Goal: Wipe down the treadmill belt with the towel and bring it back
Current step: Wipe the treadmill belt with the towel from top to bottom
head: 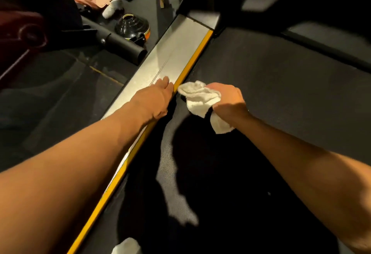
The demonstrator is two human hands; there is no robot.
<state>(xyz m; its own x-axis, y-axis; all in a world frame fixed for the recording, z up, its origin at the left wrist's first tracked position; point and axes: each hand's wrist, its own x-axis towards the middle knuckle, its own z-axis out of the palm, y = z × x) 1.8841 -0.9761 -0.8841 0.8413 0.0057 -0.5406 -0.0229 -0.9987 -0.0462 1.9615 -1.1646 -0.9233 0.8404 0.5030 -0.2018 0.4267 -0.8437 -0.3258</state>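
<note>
Head view, left to right: left hand (158, 95) flat, fingers straight, resting on the grey side rail (160, 61). Right hand (228, 99) bunches the white towel (198, 97) against the dark belt (271, 85), just beside the yellow strip (192, 63). Towel looks light, soft, floppy; best gripped as a wad mid-cloth, tails tucked.

Belt (281, 97): dark, finely textured, flat, partly shadowed; towel (197, 98): white, crumpled, held bunched near the belt's left edge.
</note>
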